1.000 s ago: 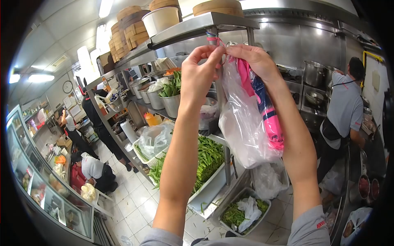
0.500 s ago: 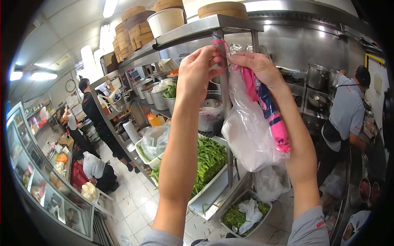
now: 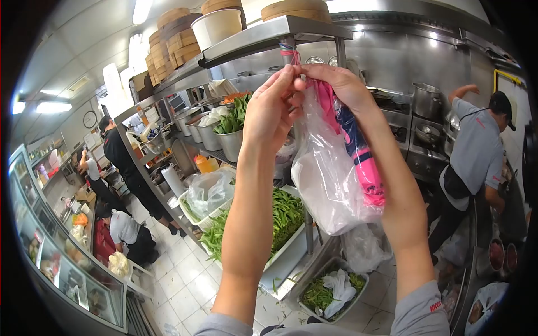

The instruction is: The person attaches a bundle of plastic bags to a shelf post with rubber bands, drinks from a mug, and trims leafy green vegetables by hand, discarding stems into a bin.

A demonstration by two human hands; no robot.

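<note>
Pink string [image 3: 291,54] is wound around the top of a metal post, just above both hands. My left hand [image 3: 276,103] is closed in a pinch at the string's lower end. Fingertips of my right hand [image 3: 338,84] meet it there, also pinching; the exact grip is partly hidden by the fingers. Below them hangs a clear plastic bag [image 3: 328,185] with something white inside. Beside it, against my right forearm, hangs a folded pink and navy patterned cloth or pouch [image 3: 367,173]. How these two are fastened at the top cannot be made out.
Leafy greens [image 3: 286,218] fill a white tub under the shelf. A floor bin [image 3: 334,288] holds more greens and plastic. Bamboo steamers [image 3: 182,42] sit overhead. One co-worker [image 3: 476,140] stands at the right by the stoves; others work at left near a glass-front fridge [image 3: 61,252].
My hands have come together, fingertips now meeting below the string wrap. The view has shifted slightly. At the right, the co-worker has raised an arm outward.
</note>
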